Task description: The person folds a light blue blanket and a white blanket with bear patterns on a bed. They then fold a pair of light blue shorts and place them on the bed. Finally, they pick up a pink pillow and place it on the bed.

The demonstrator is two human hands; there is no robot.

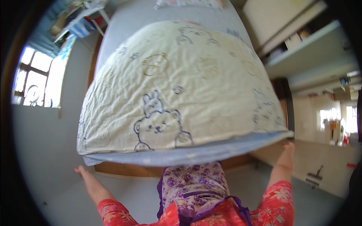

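A cream quilt [188,109] with drawn bears, a bunny and other figures lies spread over the bed, its surface wrinkled and bulging. Along its near edge a light blue underside [181,155] shows, stretched between both corners. At the near left corner is my left hand [79,171], fingers closed; the spot where it meets the cloth is hard to see. My right hand [289,146] is closed at the near right corner, a little higher in the picture. Both arms reach out wide.
Under the quilt is a bed with a striped grey-blue sheet [120,32] and a wooden base [128,170]. A patterned pillow [188,3] lies at the far end. Shelving [305,45] stands right, a window [36,75] and white desk [81,17] left. A pale door panel [313,160] stands near right.
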